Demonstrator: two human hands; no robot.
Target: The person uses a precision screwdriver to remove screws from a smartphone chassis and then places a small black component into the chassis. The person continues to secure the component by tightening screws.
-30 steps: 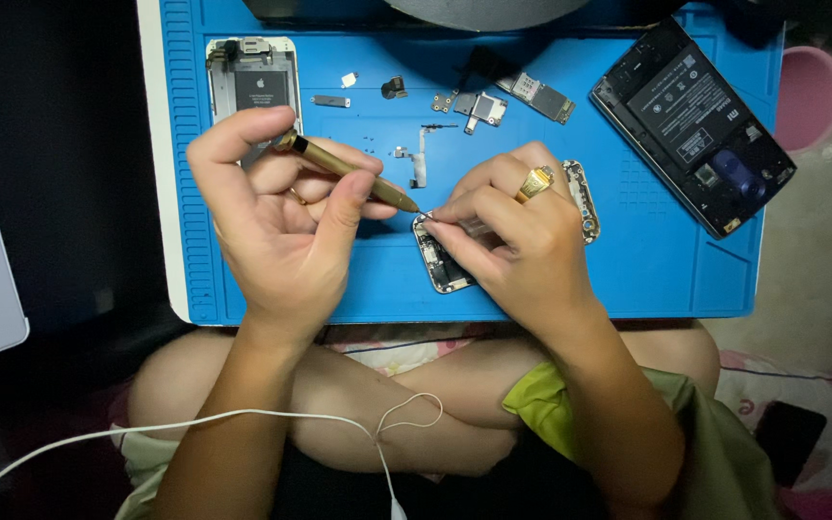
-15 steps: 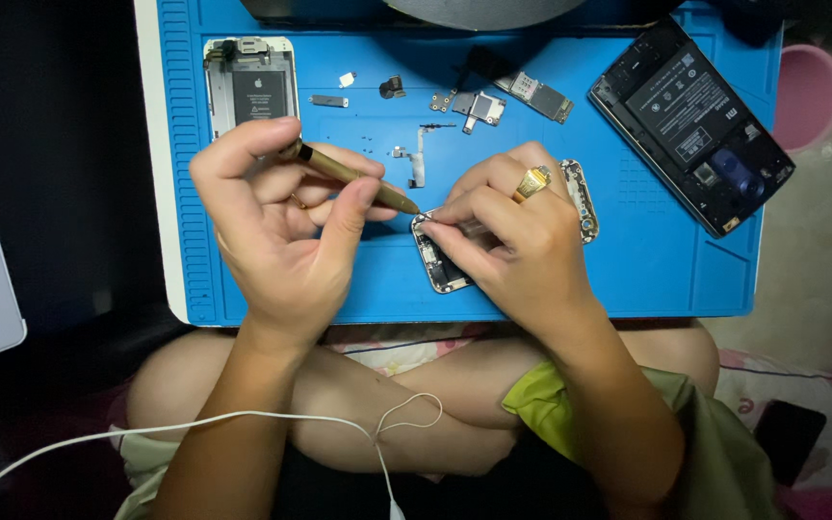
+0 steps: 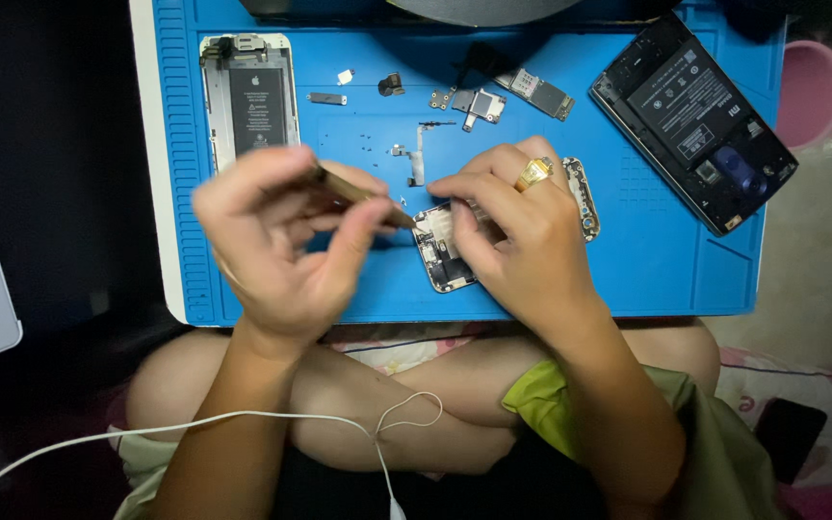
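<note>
1. The opened phone frame lay on the blue work mat, pinned under the right hand, whose fingers were curled down onto it.
2. The left hand, blurred, had its fingers closed around a brass-coloured tool, tip at the frame's corner.
3. A white phone shell and a black phone lay farther off.

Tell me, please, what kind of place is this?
Probably an informal phone-repair spot at home, set low by the person's crossed legs. A blue repair mat holds an opened phone, another opened phone and loose small parts.
</note>
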